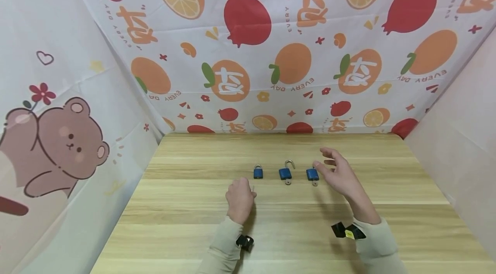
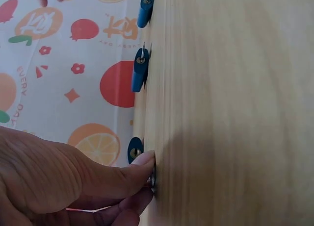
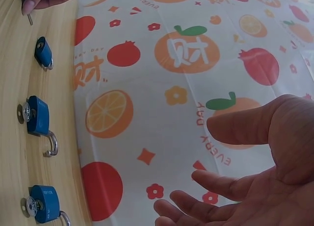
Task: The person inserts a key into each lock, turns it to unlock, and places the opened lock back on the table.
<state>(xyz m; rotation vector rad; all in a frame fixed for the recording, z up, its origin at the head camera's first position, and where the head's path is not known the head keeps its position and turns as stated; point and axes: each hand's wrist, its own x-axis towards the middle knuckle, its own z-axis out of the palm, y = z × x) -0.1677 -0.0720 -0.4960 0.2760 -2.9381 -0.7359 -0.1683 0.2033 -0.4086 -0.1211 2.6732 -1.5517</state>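
Middle lock: the blue body [image 1: 285, 173] lies on the table [image 1: 193, 222]; it is the landmark for the places below.
Middle shackle: the metal loop [image 1: 290, 164] stands swung open on the far side of the middle lock.
Middle key: a round-headed key [image 3: 26, 112] sits in the middle lock, on its near side.
Left lock: blue and smaller-looking [image 1: 258, 173], left of the middle lock and apart from it; its shackle is closed, and its keyhole faces the near side.
Right lock: blue [image 1: 312, 174], right of the middle lock and apart from it; fingertips hide much of its shackle in the head view, so I cannot tell there whether that is closed.
Right key: round-headed [image 3: 31, 206], in the near side of the right lock.
Left hand: [image 1: 240, 198] to the left of the middle lock and nearer the person, thumb and finger pinching a loose key.
Loose key: the thin blade [image 3: 30, 19] sticks out of the pinch toward the left lock, near it with a gap between; the head is hidden by the fingers.
Right hand: [image 1: 339, 175] right of the middle lock, raised above the table, fingers spread and slightly bent, apart from the right lock.
Cloth: a fruit print [image 1: 271, 102] hangs beyond the middle lock.
Bear: printed [image 1: 73, 140] on the white sheet, far left of the middle lock.
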